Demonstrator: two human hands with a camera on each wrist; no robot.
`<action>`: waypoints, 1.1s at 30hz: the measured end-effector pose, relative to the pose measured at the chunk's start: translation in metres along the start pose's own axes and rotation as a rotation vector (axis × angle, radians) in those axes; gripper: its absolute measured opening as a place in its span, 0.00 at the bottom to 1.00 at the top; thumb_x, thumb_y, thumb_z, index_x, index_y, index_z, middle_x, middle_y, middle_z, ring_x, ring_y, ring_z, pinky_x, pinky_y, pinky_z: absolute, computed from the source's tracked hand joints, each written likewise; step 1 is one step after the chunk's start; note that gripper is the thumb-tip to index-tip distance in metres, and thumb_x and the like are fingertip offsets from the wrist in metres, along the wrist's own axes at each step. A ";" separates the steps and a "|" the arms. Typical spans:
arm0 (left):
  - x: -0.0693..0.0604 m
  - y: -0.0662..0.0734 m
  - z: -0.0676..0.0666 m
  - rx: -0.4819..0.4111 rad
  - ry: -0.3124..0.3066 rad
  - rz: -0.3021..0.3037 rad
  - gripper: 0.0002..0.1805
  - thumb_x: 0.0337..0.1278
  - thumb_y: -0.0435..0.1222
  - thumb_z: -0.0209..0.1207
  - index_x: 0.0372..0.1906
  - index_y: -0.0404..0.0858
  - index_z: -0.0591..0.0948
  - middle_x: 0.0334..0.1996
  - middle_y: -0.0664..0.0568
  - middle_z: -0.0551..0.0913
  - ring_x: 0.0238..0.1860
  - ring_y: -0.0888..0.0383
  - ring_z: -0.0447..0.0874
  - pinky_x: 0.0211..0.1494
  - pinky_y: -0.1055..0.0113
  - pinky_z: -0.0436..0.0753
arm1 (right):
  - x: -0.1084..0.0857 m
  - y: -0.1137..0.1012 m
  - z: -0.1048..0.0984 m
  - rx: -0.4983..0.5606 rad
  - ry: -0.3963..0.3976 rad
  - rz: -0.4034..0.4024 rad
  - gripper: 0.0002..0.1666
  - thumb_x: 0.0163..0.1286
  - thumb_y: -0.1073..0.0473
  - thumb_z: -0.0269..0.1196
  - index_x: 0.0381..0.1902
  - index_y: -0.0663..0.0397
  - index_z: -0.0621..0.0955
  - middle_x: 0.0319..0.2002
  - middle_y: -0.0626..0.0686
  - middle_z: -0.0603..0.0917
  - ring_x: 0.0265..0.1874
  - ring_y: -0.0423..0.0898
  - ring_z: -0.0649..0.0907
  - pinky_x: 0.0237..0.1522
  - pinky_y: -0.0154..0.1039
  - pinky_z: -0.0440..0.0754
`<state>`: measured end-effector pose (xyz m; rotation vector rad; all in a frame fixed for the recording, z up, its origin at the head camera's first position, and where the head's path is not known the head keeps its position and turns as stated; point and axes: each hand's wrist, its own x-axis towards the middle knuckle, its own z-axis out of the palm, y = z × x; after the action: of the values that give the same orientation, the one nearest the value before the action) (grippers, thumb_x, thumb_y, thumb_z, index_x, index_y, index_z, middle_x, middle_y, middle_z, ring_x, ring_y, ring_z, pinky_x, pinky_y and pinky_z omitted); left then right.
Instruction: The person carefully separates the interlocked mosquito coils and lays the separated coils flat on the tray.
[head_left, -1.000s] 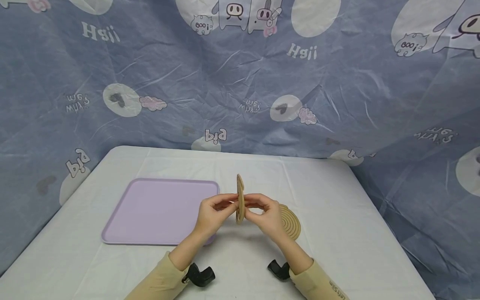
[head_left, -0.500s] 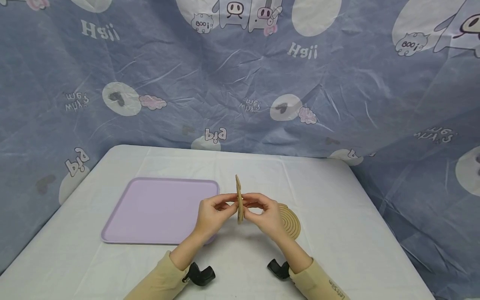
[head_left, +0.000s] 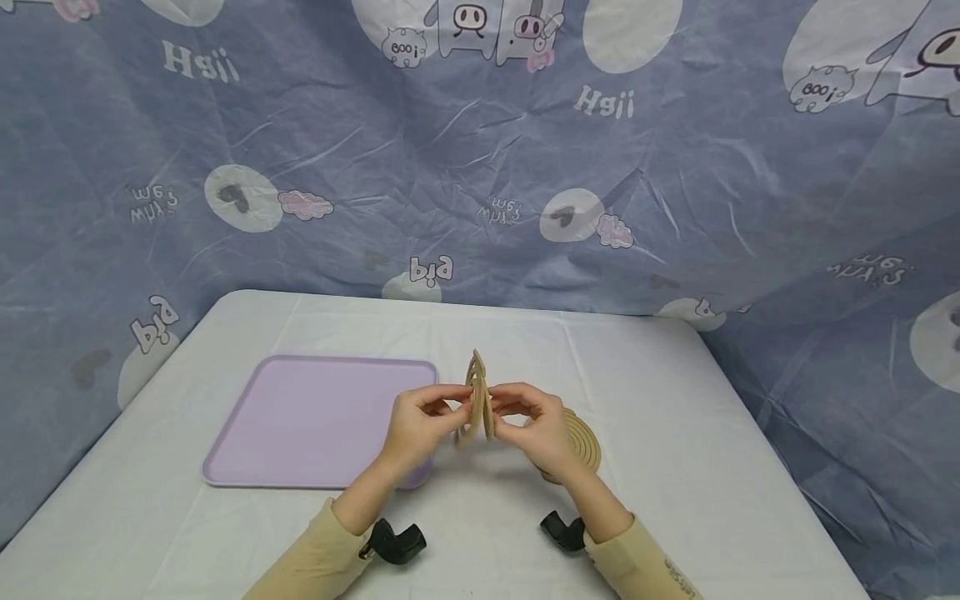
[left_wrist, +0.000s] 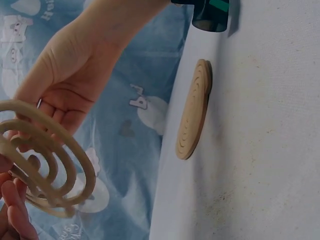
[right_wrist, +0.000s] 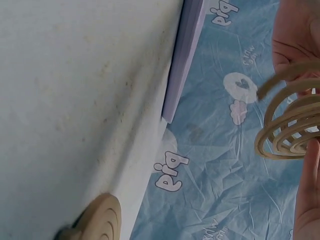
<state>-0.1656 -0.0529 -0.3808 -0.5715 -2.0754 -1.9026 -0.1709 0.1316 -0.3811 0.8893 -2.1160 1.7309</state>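
Note:
Tan spiral mosquito coils [head_left: 477,371] are held upright between both hands above the table, their rings spread apart toward the bottom. My left hand [head_left: 422,421] pinches the left part between thumb and fingers. On the other side, my right hand [head_left: 540,425] pinches the right part. In the left wrist view the spread rings of the coil [left_wrist: 86,170] show gaps between them. A flat mosquito coil [head_left: 584,442] lies on the table, partly hidden behind my right hand and wrist; its compact spiral [left_wrist: 192,112] also shows in the left wrist view.
A lilac rectangular tray [head_left: 318,421] lies left of the hands, its right edge near my left hand. The table has a white cloth [head_left: 480,533]. A blue patterned curtain [head_left: 420,150] hangs behind. Black camera mounts [head_left: 399,542] sit at the wrists.
The held coils looked like one thin upright disc before; now their rings are parted into a left and a right part. The hands have moved slightly apart.

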 end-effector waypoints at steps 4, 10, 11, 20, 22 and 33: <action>0.001 0.003 -0.002 0.005 -0.005 -0.010 0.10 0.45 0.21 0.64 0.37 0.26 0.85 0.25 0.40 0.84 0.18 0.65 0.74 0.20 0.76 0.72 | 0.001 -0.004 -0.003 -0.038 -0.010 -0.005 0.17 0.52 0.80 0.63 0.42 0.70 0.81 0.31 0.63 0.83 0.30 0.49 0.83 0.37 0.46 0.82; 0.001 0.008 -0.002 0.043 -0.011 0.016 0.10 0.44 0.21 0.65 0.36 0.26 0.85 0.26 0.40 0.84 0.17 0.64 0.72 0.18 0.77 0.71 | 0.001 -0.005 -0.005 -0.143 -0.022 -0.046 0.17 0.50 0.79 0.64 0.41 0.67 0.82 0.31 0.59 0.85 0.28 0.51 0.84 0.39 0.46 0.82; 0.001 0.008 -0.002 0.047 -0.011 0.024 0.10 0.43 0.21 0.65 0.36 0.26 0.85 0.27 0.40 0.84 0.17 0.64 0.72 0.18 0.77 0.70 | 0.001 -0.002 -0.006 -0.161 -0.022 -0.056 0.18 0.50 0.79 0.64 0.41 0.66 0.82 0.31 0.58 0.85 0.29 0.51 0.84 0.39 0.46 0.82; 0.003 -0.023 0.000 0.118 0.032 0.060 0.10 0.42 0.25 0.68 0.35 0.34 0.87 0.25 0.48 0.85 0.14 0.65 0.70 0.14 0.76 0.68 | 0.001 0.024 -0.016 -0.318 -0.025 -0.238 0.20 0.50 0.73 0.66 0.43 0.54 0.84 0.33 0.48 0.85 0.31 0.43 0.83 0.36 0.34 0.81; 0.003 -0.025 -0.001 0.164 0.045 0.091 0.10 0.41 0.28 0.69 0.34 0.37 0.88 0.22 0.52 0.83 0.14 0.66 0.69 0.14 0.76 0.68 | 0.002 0.024 -0.018 -0.352 -0.032 -0.296 0.20 0.50 0.71 0.65 0.43 0.54 0.84 0.34 0.48 0.85 0.31 0.42 0.83 0.36 0.32 0.80; 0.005 -0.023 -0.008 0.277 0.007 0.143 0.07 0.42 0.30 0.67 0.31 0.41 0.88 0.21 0.60 0.82 0.12 0.67 0.68 0.12 0.74 0.67 | 0.006 0.020 -0.026 -0.501 -0.090 -0.426 0.17 0.49 0.69 0.64 0.41 0.57 0.84 0.34 0.48 0.85 0.32 0.41 0.82 0.36 0.30 0.80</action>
<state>-0.1811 -0.0618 -0.3978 -0.6252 -2.1790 -1.5051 -0.1920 0.1568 -0.3871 1.1608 -2.0723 0.9151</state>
